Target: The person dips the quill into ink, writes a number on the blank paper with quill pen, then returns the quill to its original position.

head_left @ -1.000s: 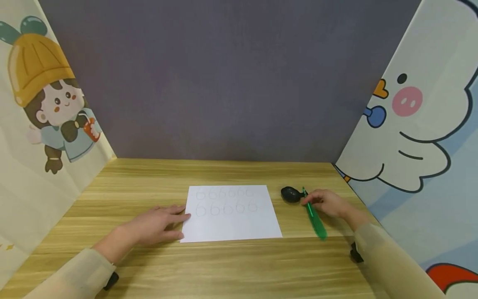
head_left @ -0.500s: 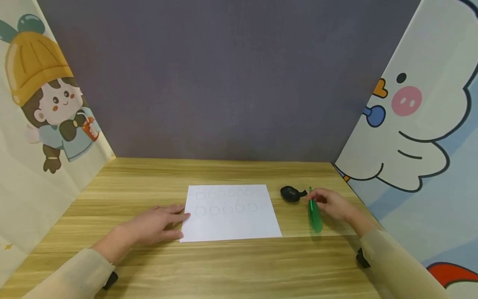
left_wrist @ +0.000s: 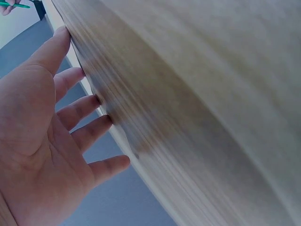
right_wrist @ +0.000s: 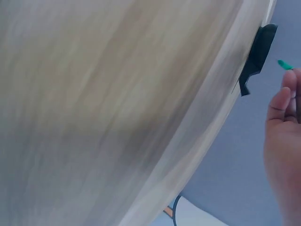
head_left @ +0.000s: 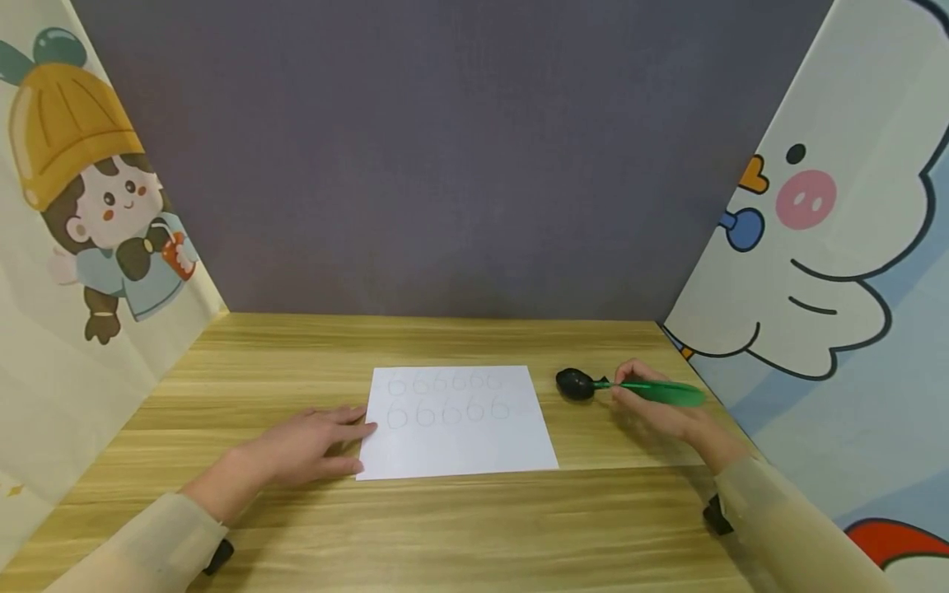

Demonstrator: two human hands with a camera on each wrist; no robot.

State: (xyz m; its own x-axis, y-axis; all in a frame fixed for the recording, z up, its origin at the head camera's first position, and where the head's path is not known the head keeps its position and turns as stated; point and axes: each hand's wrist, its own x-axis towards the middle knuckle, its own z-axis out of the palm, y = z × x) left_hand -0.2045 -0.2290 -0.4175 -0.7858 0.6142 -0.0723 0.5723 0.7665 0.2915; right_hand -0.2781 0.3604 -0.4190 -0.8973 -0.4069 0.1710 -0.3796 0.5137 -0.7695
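Observation:
A white sheet of paper (head_left: 455,441) lies on the table, with two rows of faint handwritten 6s. My left hand (head_left: 319,445) rests at its left edge, fingers spread, fingertips on the paper's side; the left wrist view shows the palm (left_wrist: 33,122) and extended fingers. To the right of the paper, my right hand (head_left: 660,408) pinches a green pen (head_left: 667,393) with a broad leaf-shaped end, its thin tip pointing left. That tip overlaps the short neck of a black rounded object (head_left: 574,385) in the head view. The right wrist view shows the green tip (right_wrist: 284,65) beyond the fingers.
The wood-grain table (head_left: 445,527) runs back to a dark grey panel (head_left: 445,165). Cartoon-printed walls, one with a yellow-hatted figure (head_left: 77,123) and one with a white character (head_left: 853,222), slope in at the sides.
My right hand has turned the green pen from pointing away with its broad end toward me to lying sideways, tip left. The left hand and paper have stayed put.

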